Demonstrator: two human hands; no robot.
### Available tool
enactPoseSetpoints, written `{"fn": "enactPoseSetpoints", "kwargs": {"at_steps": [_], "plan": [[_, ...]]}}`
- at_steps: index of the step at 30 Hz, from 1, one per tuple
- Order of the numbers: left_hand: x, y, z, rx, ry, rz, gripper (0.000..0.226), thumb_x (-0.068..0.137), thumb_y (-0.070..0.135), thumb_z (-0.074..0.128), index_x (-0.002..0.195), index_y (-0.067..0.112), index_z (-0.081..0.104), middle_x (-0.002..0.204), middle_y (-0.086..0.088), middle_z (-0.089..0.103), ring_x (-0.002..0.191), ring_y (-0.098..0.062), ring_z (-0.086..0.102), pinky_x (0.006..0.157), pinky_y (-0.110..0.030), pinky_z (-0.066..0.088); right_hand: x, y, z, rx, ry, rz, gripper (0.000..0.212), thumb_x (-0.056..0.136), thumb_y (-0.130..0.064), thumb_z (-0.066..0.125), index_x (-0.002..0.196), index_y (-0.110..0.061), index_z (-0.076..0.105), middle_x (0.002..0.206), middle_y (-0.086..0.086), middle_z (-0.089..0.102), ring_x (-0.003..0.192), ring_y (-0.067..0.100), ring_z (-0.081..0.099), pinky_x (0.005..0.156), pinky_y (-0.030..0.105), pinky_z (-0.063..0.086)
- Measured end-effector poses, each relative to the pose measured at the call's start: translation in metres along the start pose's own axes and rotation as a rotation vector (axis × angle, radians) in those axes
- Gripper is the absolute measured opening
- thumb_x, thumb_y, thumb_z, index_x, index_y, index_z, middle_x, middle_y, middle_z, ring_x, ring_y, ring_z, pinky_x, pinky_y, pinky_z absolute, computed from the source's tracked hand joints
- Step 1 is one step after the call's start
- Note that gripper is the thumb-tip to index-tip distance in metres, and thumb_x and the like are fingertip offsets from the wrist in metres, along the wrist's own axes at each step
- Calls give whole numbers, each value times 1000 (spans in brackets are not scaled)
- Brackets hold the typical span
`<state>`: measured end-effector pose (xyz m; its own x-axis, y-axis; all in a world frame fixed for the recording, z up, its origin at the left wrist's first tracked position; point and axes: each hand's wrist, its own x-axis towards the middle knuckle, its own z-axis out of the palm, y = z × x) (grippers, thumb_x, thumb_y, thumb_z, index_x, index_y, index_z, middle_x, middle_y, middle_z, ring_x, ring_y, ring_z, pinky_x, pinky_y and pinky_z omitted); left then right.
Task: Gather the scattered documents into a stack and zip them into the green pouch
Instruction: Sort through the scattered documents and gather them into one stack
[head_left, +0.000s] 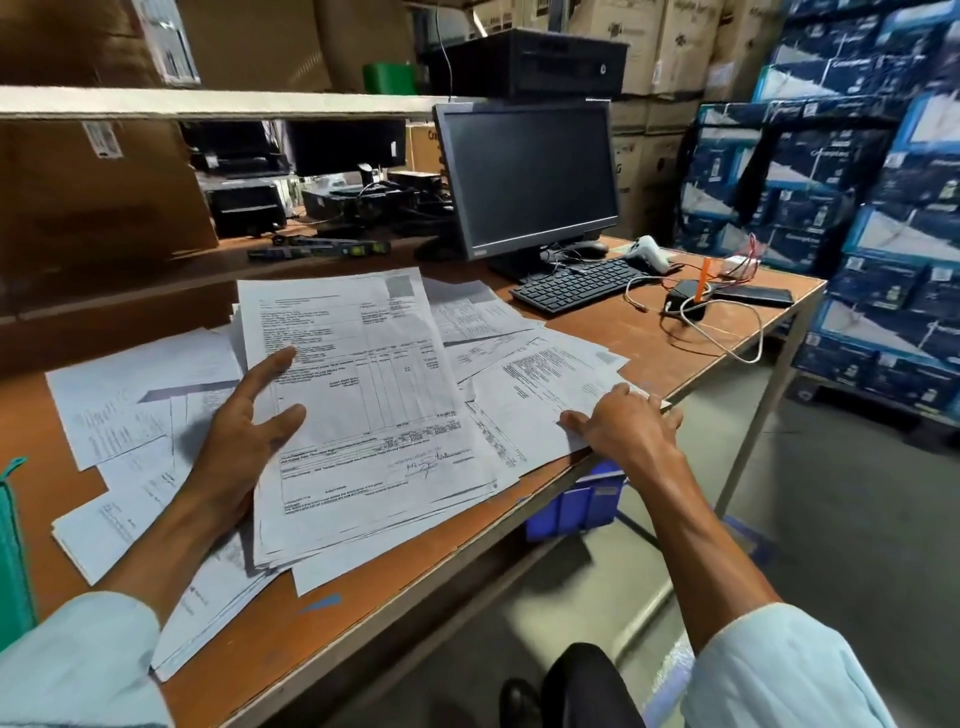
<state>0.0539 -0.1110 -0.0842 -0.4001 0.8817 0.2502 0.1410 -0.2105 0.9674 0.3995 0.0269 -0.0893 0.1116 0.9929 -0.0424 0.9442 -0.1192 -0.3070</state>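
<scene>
The printed paper documents (363, 395) lie fanned across the brown wooden table (649, 338). The left hand (244, 421), fingers spread, rests flat on the central sheaf. The right hand (628, 423) presses flat on sheets at the table edge. The green pouch (10, 545), possibly fabric, lies far left, contents hidden.

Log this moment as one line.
stage: gathering | left hand: flat on paper stack | right hand: on loose sheets | green pouch: far left, untouched
</scene>
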Motion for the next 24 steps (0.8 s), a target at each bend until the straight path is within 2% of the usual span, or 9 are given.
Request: {"fn": "enactPoseSetpoints", "kwargs": {"at_steps": [3, 4, 8, 12, 17, 20, 22, 24], "plan": [[-2, 1, 0, 6, 8, -2, 59, 98, 0, 53, 138, 44, 52, 147, 15, 46, 116, -12, 60, 79, -29, 60, 2, 6, -1, 91, -43, 57, 117, 79, -75, 58, 155, -2, 6, 159, 30, 11, 148, 47, 3, 120, 55, 5], [-3, 2, -1, 8, 12, -5, 59, 98, 0, 53, 138, 44, 52, 147, 15, 46, 116, -12, 60, 79, -30, 60, 2, 7, -1, 78, -49, 62, 120, 78, -78, 55, 155, -1, 3, 159, 31, 8, 148, 46, 2, 120, 55, 5], [-2, 2, -1, 9, 9, -4, 59, 98, -1, 52, 132, 48, 55, 147, 14, 46, 124, -23, 56, 96, -48, 53, 0, 3, 6, -70, 26, -24, 103, 88, -74, 40, 152, 3, 18, 158, 21, 25, 149, 34, 15, 119, 54, 8], [-1, 1, 1, 3, 6, 16, 59, 97, -3, 53, 136, 41, 54, 145, 15, 48, 125, -17, 56, 96, -37, 54, -2, 5, 3, -56, 53, -58, 94, 92, -66, 43, 149, 6, 24, 153, 20, 35, 144, 32, 27, 118, 54, 11], [1, -3, -1, 5, -4, 13, 60, 96, -4, 54, 135, 42, 55, 143, 15, 50, 126, -19, 55, 105, -49, 47, -4, 8, 1, -24, 89, -121, 80, 98, -53, 46, 145, 10, 31, 146, 21, 45, 140, 33, 35, 115, 55, 18], [1, -5, -2, 15, -13, 24, 61, 96, -4, 54, 133, 44, 56, 144, 14, 50, 128, -23, 54, 105, -54, 46, -7, 10, 4, -15, 153, -161, 66, 99, -48, 47, 135, 7, 45, 133, 19, 57, 132, 32, 43, 114, 53, 20], [1, -5, -3, 13, -10, 19, 61, 96, -4, 54, 133, 45, 56, 144, 13, 50, 128, -24, 54, 103, -54, 47, -12, 8, 1, 35, 163, -193, 51, 99, -41, 51, 126, 2, 53, 127, 16, 61, 126, 32, 48, 114, 53, 23], [0, -4, -2, 14, -9, 22, 60, 96, -4, 53, 134, 44, 56, 144, 13, 50, 127, -23, 55, 98, -48, 53, -14, 8, 0, 82, 162, -231, 39, 99, -35, 52, 123, -4, 53, 121, 15, 64, 124, 34, 50, 112, 54, 26]]}}
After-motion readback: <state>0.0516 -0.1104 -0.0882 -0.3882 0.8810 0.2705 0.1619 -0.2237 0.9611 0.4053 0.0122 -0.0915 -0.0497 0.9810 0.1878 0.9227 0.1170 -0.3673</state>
